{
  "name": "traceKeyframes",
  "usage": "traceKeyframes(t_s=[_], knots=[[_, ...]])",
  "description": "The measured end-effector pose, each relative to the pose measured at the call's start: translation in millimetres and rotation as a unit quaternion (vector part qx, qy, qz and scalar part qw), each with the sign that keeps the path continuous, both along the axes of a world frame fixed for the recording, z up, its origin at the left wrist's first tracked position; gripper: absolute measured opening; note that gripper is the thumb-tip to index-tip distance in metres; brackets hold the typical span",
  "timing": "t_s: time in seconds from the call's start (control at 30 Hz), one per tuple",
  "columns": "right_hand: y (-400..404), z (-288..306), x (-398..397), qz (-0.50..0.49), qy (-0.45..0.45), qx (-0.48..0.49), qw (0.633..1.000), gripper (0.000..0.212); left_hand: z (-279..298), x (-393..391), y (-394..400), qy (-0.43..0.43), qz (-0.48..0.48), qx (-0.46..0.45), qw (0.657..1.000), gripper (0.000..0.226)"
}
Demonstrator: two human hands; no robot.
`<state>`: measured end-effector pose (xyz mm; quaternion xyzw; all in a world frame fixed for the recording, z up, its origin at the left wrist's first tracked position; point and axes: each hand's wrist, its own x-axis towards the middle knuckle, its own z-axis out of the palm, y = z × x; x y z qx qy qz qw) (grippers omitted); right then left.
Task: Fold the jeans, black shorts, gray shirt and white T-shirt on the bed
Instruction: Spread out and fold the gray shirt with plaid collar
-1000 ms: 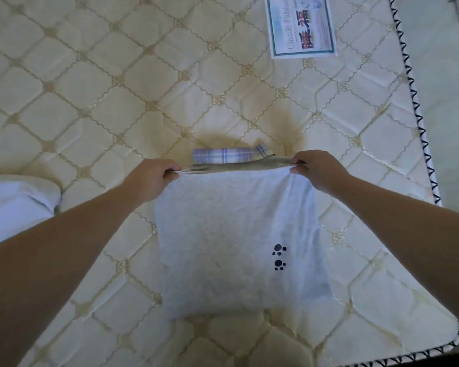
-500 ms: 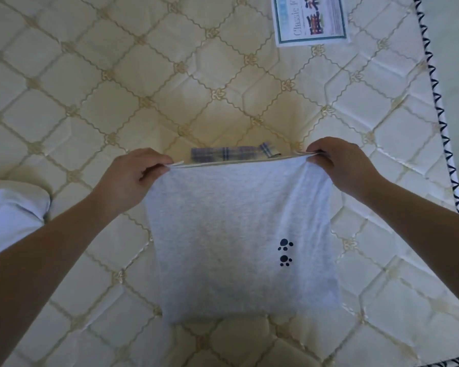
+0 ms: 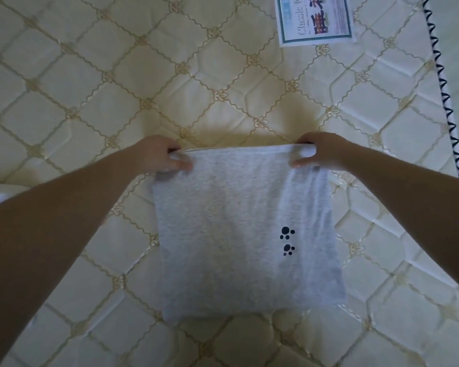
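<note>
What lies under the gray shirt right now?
Only the quilted mattress shows around the gray shirt. The left hand and right hand grip its far corners. Anything beneath is covered.

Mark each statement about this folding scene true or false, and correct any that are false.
1. Both hands grip the far edge of the gray shirt. True: the left hand and right hand each hold a corner.
2. The shirt has small dark paw prints on it. True.
3. The shirt hangs in the air, clear of the mattress. False: it lies on the mattress.
4. A printed label sits on the mattress beyond the shirt. True.
5. The mattress is plain with no pattern. False: it is quilted in diamonds.
</note>
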<state>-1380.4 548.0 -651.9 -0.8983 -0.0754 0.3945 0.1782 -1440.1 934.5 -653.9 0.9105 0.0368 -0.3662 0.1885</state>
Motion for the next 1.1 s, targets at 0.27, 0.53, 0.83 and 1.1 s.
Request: traceKeyframes(t_s=[0.27, 0.53, 0.83, 1.1], knots=[[17.4, 11.3, 17.8, 0.116, 0.034, -0.096, 0.988, 0.033, 6.9, 17.8, -14.5, 0.152, -0.137, 0.062, 0.977, 0.056], [13.2, 42.0, -22.2, 0.072, -0.087, -0.079, 0.99, 0.018, 42.9, -17.5, -30.6, 0.024, -0.115, 0.061, 0.991, 0.024], [9.4, 201.4, -0.3, 0.011, -0.211, 0.016, 0.977, 0.014, 216.5, 18.4, -29.9, -0.189, -0.082, 0.05, 0.977, 0.039], [-13.4, 249.6, -9.2, -0.068, -0.348, 0.066, 0.933, 0.023, 249.7, 7.2, -22.6, -0.405, -0.069, 0.041, 0.911, 0.036]])
